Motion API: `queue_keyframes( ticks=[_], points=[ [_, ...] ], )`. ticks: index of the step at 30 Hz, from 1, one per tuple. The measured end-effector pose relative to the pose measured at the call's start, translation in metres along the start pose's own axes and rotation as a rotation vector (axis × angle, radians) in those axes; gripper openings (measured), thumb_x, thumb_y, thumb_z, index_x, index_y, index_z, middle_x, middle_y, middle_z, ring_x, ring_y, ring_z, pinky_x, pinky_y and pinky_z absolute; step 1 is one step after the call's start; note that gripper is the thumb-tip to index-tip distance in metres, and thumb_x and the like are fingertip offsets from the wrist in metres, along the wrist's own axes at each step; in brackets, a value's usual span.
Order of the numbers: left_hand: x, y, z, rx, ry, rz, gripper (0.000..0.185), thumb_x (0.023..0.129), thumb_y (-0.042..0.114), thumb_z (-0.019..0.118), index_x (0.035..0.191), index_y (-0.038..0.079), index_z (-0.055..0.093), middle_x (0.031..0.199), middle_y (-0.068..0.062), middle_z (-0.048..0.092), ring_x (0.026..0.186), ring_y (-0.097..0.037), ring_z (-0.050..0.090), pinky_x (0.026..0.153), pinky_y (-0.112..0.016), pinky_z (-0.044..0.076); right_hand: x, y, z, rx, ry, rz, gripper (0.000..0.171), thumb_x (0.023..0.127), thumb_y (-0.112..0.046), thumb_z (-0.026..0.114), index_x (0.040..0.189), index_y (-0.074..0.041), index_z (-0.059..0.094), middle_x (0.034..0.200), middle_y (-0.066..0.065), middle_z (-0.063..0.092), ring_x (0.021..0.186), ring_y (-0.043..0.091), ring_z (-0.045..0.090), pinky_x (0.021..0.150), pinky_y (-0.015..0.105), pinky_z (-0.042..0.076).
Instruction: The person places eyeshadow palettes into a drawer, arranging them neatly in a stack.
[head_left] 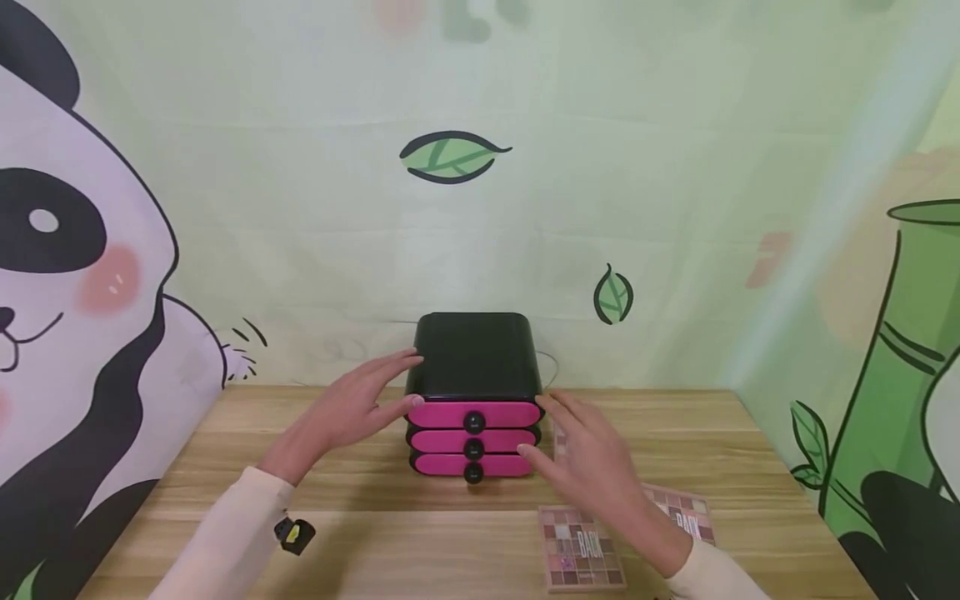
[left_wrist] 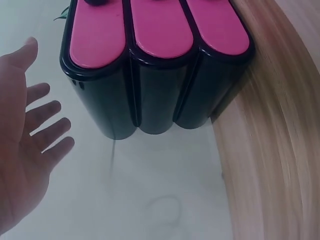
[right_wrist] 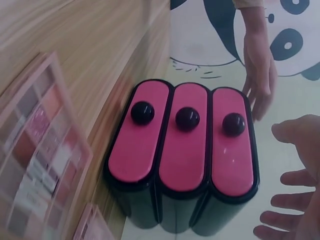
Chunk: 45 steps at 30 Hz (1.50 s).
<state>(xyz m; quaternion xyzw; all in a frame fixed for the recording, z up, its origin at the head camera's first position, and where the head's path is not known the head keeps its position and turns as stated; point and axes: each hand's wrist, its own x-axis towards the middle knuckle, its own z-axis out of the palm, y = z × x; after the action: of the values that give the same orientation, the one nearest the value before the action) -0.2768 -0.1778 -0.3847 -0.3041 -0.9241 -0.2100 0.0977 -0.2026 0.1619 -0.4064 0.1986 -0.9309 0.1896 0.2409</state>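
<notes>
A small black drawer box (head_left: 476,354) with three pink drawer fronts (right_wrist: 186,145), each with a round black knob (right_wrist: 187,119), stands near the back of the table. At its left side my left hand (head_left: 352,404) is held with fingers extended; in the left wrist view, the left hand (left_wrist: 25,135) shows a gap between its fingers and the box. My right hand (head_left: 596,458) is spread beside the right side, its fingertips right at the drawer edges in the head view. In the right wrist view, the right hand (right_wrist: 300,185) holds nothing. All the drawers are closed.
Flat square-patterned palettes lie to the right on the wooden table (head_left: 360,533): a front palette (head_left: 581,550), a right palette (head_left: 690,512) partly under my forearm, and another behind my right hand. A printed wall sheet (head_left: 300,208) rises directly behind the box.
</notes>
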Motion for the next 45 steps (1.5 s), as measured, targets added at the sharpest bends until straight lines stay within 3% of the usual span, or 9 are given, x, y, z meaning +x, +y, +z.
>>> queue_keyframes(
  ticks=[6,12,25,31,45],
  points=[
    [0.009,-0.009,0.003,-0.086,0.006,0.028,0.062,0.1,0.048,0.063,0.15,0.013,0.053,0.157,-0.01,0.047,0.143,-0.033,0.046,0.114,-0.055,0.041,0.008,-0.013,0.01,0.122,-0.015,0.068,0.06,0.086,-0.047,0.081,0.136,-0.016,0.067,0.134,0.007,0.069,0.123,0.028,0.065,0.1,0.048,0.055],
    [0.014,-0.016,0.008,-0.119,0.009,0.04,0.051,0.098,0.042,0.068,0.14,0.012,0.064,0.15,-0.009,0.056,0.139,-0.032,0.051,0.11,-0.054,0.045,0.016,-0.021,0.026,0.226,-0.02,0.097,0.053,0.084,-0.042,0.084,0.127,-0.013,0.073,0.121,0.002,0.075,0.113,0.022,0.071,0.093,0.041,0.059],
    [0.017,-0.018,0.012,-0.194,0.002,-0.008,0.047,0.095,0.039,0.072,0.135,0.014,0.069,0.147,-0.007,0.059,0.137,-0.031,0.053,0.107,-0.051,0.049,0.025,-0.029,0.052,0.384,-0.072,0.213,0.047,0.084,-0.041,0.084,0.121,-0.015,0.076,0.113,-0.003,0.077,0.104,0.015,0.071,0.086,0.033,0.06],
    [0.017,-0.018,0.014,-0.218,0.004,-0.017,0.047,0.095,0.039,0.073,0.135,0.015,0.069,0.147,-0.006,0.059,0.137,-0.03,0.054,0.105,-0.051,0.051,0.026,-0.034,0.063,0.38,-0.02,0.197,0.042,0.083,-0.039,0.086,0.115,-0.013,0.077,0.104,-0.001,0.078,0.09,0.011,0.072,0.075,0.026,0.059],
    [0.015,-0.016,0.013,-0.229,0.005,-0.046,0.048,0.094,0.043,0.073,0.134,0.017,0.07,0.147,-0.004,0.059,0.131,-0.029,0.06,0.1,-0.051,0.054,0.03,-0.039,0.076,0.319,0.09,0.171,0.034,0.08,-0.034,0.089,0.103,-0.011,0.079,0.094,0.002,0.079,0.075,0.008,0.072,0.067,0.02,0.058]
  ],
)
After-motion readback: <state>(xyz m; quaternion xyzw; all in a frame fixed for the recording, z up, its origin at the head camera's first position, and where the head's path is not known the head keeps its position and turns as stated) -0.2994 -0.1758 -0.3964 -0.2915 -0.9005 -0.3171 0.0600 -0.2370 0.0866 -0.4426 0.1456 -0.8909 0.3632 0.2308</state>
